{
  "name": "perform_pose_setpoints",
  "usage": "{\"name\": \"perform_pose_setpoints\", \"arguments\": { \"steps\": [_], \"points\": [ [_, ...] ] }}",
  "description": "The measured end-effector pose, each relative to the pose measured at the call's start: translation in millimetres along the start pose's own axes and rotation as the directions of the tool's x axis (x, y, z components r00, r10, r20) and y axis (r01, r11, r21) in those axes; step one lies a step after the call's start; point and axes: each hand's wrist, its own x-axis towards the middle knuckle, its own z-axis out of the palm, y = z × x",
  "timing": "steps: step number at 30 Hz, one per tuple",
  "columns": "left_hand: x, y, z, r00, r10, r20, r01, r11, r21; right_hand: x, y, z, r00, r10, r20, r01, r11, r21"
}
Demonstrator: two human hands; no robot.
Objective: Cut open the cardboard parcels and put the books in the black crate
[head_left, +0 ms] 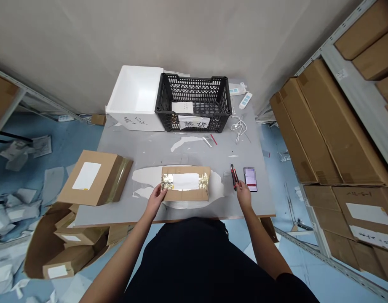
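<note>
A flat cardboard parcel (pixel 185 183) lies on a white plastic sheet (pixel 143 176) in the middle of the grey table (pixel 181 156). Gold tape binds its ends, and a white label covers its top. My left hand (pixel 156 200) grips the parcel's near left corner. My right hand (pixel 243 195) is to the right of the parcel, with its fingers closed on the lower end of a black and red utility knife (pixel 234 176). Just beyond the fingers lies a smartphone (pixel 250 179) with a lit screen.
A black plastic crate (pixel 194 101) and a white foam box (pixel 133 94) stand at the table's far edge. A taped carton (pixel 92 181) lies left. A white cable (pixel 239 127) lies near the crate. Cardboard boxes (pixel 326 126) fill shelves on the right.
</note>
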Motion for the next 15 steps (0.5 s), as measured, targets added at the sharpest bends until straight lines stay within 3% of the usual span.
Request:
{"name": "perform_pose_setpoints", "arguments": {
  "steps": [4,8,11,15],
  "points": [
    [0,1,1.9,0.999,0.002,-0.034,-0.001,1.0,0.023,27,5,20,1.0,0.006,0.022,-0.004,0.998,-0.067],
    [-7,-5,3.5,0.996,0.014,-0.084,-0.011,0.999,0.037,42,8,38,0.996,0.09,-0.026,-0.092,0.99,-0.105],
    [-15,-12,3.7,0.995,0.016,-0.103,-0.011,0.999,0.049,49,10,40,0.988,0.15,-0.044,-0.153,0.985,-0.079],
    [-21,-15,5.2,0.995,0.019,-0.101,-0.017,1.0,0.013,53,-1,32,0.988,0.153,0.023,-0.154,0.986,0.061]
  ]
}}
